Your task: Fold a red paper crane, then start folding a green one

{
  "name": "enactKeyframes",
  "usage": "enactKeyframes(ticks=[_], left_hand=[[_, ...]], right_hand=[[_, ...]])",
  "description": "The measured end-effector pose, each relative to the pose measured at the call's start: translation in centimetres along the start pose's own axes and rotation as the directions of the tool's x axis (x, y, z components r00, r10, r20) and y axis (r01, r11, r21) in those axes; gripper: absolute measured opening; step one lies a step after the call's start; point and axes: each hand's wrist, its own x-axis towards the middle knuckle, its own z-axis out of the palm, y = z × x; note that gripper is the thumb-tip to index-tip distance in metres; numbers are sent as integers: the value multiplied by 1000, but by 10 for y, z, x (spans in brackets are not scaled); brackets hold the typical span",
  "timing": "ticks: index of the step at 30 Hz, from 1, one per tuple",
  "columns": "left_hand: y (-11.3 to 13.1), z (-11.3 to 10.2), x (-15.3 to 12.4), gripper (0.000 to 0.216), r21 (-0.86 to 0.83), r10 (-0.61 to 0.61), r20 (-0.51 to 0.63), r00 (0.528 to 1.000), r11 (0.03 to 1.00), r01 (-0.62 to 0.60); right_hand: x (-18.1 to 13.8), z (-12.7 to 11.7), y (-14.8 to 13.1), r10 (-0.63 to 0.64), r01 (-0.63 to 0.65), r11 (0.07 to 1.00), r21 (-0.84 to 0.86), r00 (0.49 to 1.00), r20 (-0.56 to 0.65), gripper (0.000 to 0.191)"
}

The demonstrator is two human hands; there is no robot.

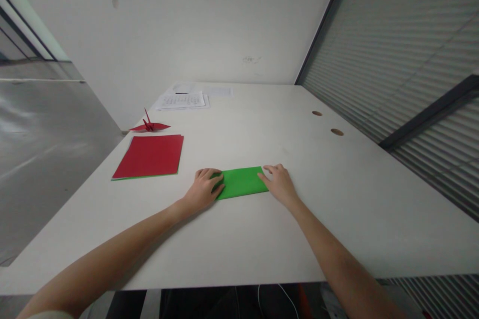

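Note:
A green sheet of paper (242, 183), folded into a long rectangle, lies flat on the white table in front of me. My left hand (205, 188) rests on its left end, with the thumb and fingertips apart on the paper and part of that end hidden under them. At the right end is my right hand (280, 183), fingers spread and slightly bent. Its thumb reaches over the paper's right edge, while the other fingertips are near the far right corner; whether they touch it I cannot tell.
To the left lies a stack of square paper (149, 155), red on top with green showing beneath. Behind it stands a red origami crane (149, 125). Printed sheets (183, 100) lie farther back on the table (262, 239). Two round holes (337, 132) pierce the right side, near the blinds.

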Motion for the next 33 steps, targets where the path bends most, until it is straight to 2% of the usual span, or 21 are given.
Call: enactKeyframes(ticks=[6,13,16,19,22,28,33], left_hand=[[0,0,0,25,10,35,0,999,999,-35],[2,-2,-1,28,-59,73,32,997,996,-71],[1,-2,0,38,-106,2,38,999,994,2],[0,-1,1,50,-76,-100,38,994,992,102],[0,-2,2,51,-48,-149,46,988,987,151],[0,-2,3,49,-71,-171,42,984,982,173],[-1,-5,6,42,-131,-202,63,977,969,209]], right_hand=[[5,4,6,-33,31,996,87,999,16,38],[2,-7,9,-79,69,995,78,988,135,37],[2,-12,10,-96,84,993,79,982,164,31],[3,-17,10,-103,86,992,89,972,212,26],[3,-22,11,-118,92,988,120,965,233,23],[-1,-26,8,-157,71,947,315,954,256,18],[-1,-24,6,-185,24,845,534,950,251,17]])
